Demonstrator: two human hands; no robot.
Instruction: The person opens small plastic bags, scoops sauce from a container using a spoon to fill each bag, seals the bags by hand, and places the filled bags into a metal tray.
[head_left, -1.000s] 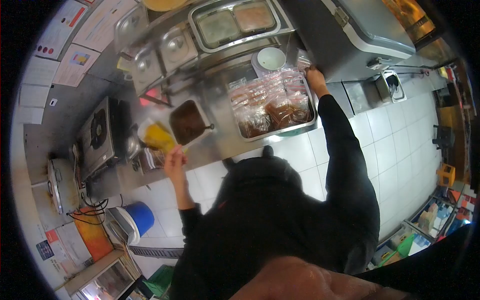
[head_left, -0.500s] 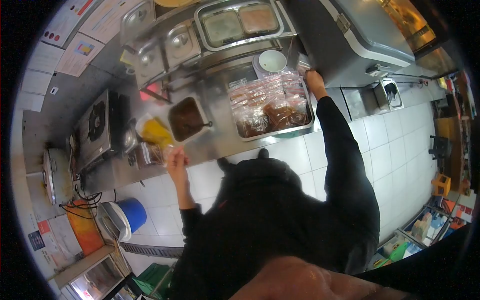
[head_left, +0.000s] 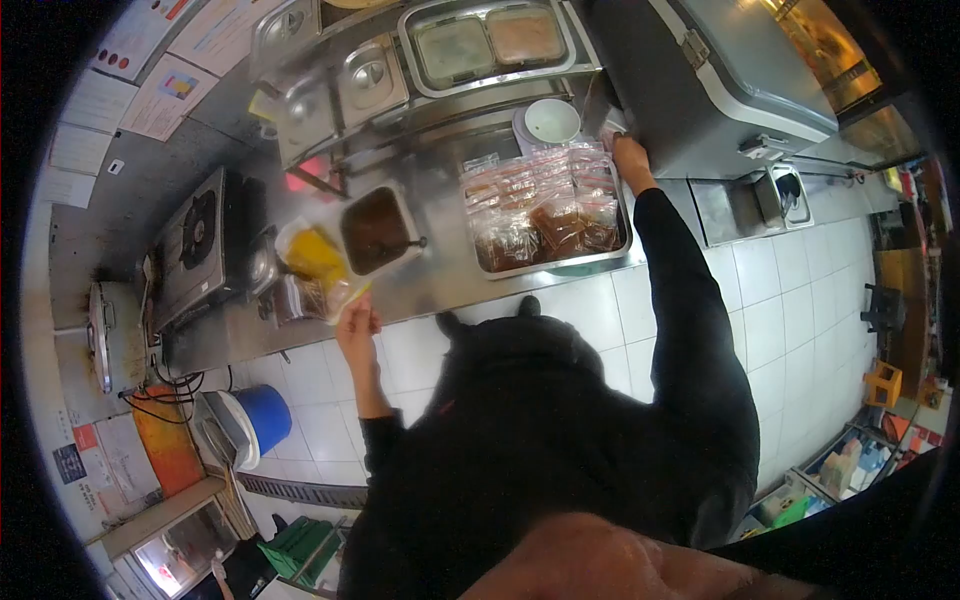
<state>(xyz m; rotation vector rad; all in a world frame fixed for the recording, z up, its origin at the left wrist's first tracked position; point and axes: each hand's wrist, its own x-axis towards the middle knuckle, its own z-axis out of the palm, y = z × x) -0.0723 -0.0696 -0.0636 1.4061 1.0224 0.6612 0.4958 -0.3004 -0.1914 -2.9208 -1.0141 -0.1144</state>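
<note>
My left hand (head_left: 358, 318) is closed in a pinch on the edge of a clear plastic bag (head_left: 343, 294) at the counter's front edge. Beside it lies a bag of dark brown sauce (head_left: 298, 297), and behind that a yellow item (head_left: 314, 254) rests on something white. A square metal pan of brown sauce (head_left: 374, 236) with a handle sticking out stands to the right. My right hand (head_left: 630, 158) reaches past the tray, its fingers curled at some clear plastic (head_left: 612, 124); the fingertips are partly hidden. Filled zip bags (head_left: 540, 205) sit in rows in the metal tray (head_left: 560, 268).
A white bowl (head_left: 552, 121) stands behind the tray. The large grey insulated box (head_left: 700, 95) borders the right hand. Lidded metal pans (head_left: 372, 78) sit on a raised rack at the back. At left is a stove (head_left: 195, 240); a blue bucket (head_left: 264, 418) is on the floor.
The view has shifted slightly. My right hand has edged a little further in at the clear plastic. My left hand keeps its pinch almost in place.
</note>
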